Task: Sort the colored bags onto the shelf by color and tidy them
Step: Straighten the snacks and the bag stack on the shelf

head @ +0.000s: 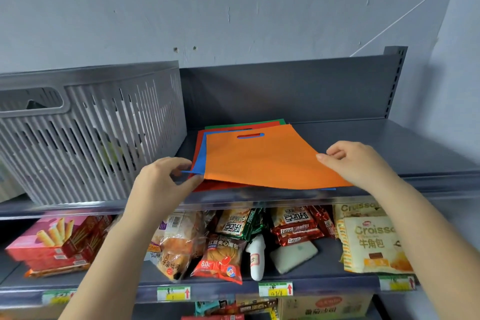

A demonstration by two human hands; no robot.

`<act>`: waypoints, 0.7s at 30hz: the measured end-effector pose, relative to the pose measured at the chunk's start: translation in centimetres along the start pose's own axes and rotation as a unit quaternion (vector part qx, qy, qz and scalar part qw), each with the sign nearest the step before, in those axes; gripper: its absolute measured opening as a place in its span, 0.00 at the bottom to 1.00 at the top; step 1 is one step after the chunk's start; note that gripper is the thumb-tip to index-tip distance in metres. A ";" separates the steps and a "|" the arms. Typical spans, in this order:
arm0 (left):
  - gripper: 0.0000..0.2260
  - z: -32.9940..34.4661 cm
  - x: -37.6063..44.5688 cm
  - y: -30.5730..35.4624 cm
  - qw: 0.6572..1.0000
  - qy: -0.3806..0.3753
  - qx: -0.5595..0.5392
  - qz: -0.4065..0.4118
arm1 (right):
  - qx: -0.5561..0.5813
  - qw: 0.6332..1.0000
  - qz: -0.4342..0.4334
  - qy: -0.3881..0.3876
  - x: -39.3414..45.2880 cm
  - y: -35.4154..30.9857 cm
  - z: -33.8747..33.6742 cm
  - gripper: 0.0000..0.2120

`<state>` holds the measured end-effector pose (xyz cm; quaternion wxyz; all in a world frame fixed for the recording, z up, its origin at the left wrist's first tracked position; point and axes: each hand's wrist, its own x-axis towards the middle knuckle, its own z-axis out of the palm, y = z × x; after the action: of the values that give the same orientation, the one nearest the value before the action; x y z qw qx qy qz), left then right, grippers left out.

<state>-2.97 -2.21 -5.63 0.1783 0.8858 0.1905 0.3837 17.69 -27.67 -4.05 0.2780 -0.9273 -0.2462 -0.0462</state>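
Beside the grey slatted plastic basket (88, 132), my left hand (166, 179) pinches the blue fabric bag (200, 161) and my right hand (355, 161) the flat orange one (259, 158), atop a mixed stack on the grey metal shelf (389, 143); I judge sorting barely begun.

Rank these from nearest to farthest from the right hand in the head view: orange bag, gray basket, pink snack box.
1. orange bag: the right hand pinches its right edge on the top shelf.
2. gray basket: at the left end of the top shelf, past the left hand.
3. pink snack box: lower shelf, far left.
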 end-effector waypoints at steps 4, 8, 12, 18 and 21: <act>0.15 -0.5 0.8 1.0 0.992 -0.083 -0.048 -0.087 | -0.024 0.997 0.030 -0.069 1.1 -0.4 0.7 0.30; 0.16 -0.3 1.4 1.8 0.969 -0.105 -0.135 -0.176 | 0.032 0.998 0.033 -0.046 1.4 -0.9 1.2 0.31; 0.14 0.2 4.1 1.8 0.897 -0.098 -0.194 -0.384 | 0.095 0.994 0.047 -0.018 1.8 -0.9 1.3 0.28; 0.11 2.1 5.2 2.0 0.946 -0.178 0.010 -0.269 | 0.161 0.985 0.053 -0.024 1.9 0.2 1.3 0.15; 0.08 2.3 4.1 1.7 0.970 -0.114 0.021 -0.214 | 0.213 0.976 0.028 0.025 1.0 0.7 1.1 0.09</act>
<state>1.69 -2.12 -3.73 0.2579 0.8660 0.3621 0.2289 18.87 -27.09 -5.10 0.4760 -0.8521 -0.2173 -0.0084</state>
